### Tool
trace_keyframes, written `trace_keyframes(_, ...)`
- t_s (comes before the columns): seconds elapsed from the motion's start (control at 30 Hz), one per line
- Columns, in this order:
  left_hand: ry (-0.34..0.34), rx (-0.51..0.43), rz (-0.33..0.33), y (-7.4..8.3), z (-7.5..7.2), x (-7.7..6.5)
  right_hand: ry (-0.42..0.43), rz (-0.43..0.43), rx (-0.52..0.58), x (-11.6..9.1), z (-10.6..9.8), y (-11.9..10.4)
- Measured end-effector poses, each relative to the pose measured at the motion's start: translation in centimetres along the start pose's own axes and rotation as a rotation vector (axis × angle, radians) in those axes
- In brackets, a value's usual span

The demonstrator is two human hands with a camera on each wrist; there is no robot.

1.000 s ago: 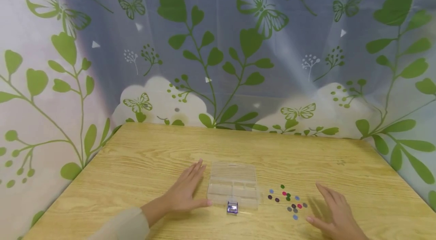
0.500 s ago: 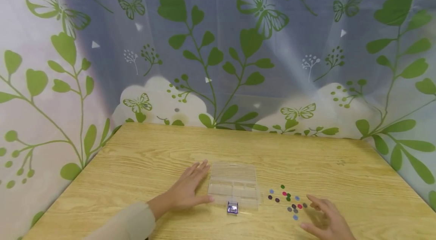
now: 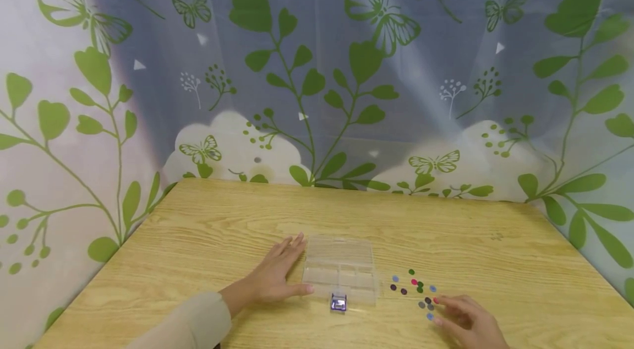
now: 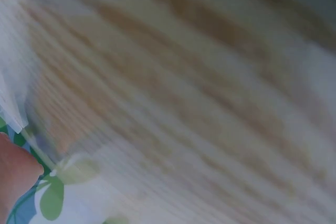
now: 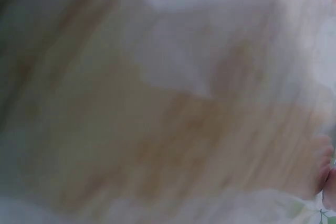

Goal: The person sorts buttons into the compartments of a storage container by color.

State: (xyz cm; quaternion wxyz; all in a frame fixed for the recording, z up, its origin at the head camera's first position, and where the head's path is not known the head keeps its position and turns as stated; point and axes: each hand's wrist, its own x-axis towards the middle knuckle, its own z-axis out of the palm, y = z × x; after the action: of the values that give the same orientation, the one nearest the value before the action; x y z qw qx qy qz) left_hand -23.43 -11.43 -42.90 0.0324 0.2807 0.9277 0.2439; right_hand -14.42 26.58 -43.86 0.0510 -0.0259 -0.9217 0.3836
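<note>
A clear plastic compartment box (image 3: 339, 252) lies on the wooden table with its lid folded back. Beside its left side my left hand (image 3: 272, 274) rests with fingers straight, the thumb tip at the box's front left corner. Small flat round discs in several colours, including a dark green disc (image 3: 411, 272), are scattered to the right of the box. My right hand (image 3: 470, 318) is over their right edge. Its index fingertip is right at a red disc (image 3: 436, 300), and its thumb is by a blue disc (image 3: 430, 316), with a gap between the two fingertips.
At the box's front edge sits a small purple-edged shiny piece (image 3: 338, 302). The wooden table (image 3: 223, 211) reaches back to a curtain (image 3: 342, 134) printed with leaves and butterflies. Both wrist views are mostly blurred wood grain, with fingertips at the edge.
My right hand has moved left and down to the discs, its fingers bending more. My left hand has slid slightly right towards the box. The discs and box look unmoved.
</note>
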Motion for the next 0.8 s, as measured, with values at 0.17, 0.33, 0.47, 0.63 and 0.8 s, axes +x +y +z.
trace_keyframes(0.17, -0.006, -0.002, 0.006, -0.1, 0.2, 0.18, -0.062, 0.055, 0.037, 0.1, 0.03, -0.18)
trace_keyframes(0.33, -0.019, -0.012, 0.008, -0.1, 0.24, 0.23, -0.09, 0.078, 0.026, 0.25, 0.08, -0.3)
trace_keyframes(0.47, -0.026, -0.013, 0.015, 0.01, 0.16, 0.26, -0.096, 0.077, 0.018, 0.39, 0.14, -0.34)
trace_keyframes(0.63, -0.032, -0.013, 0.023, 0.06, 0.15, 0.31, -0.095, 0.05, 0.022, 0.48, 0.26, -0.21)
trace_keyframes(0.8, -0.029, -0.011, 0.036, 0.05, 0.19, 0.34, -0.071, 0.058, 0.029, 0.34, 0.44, -0.23)
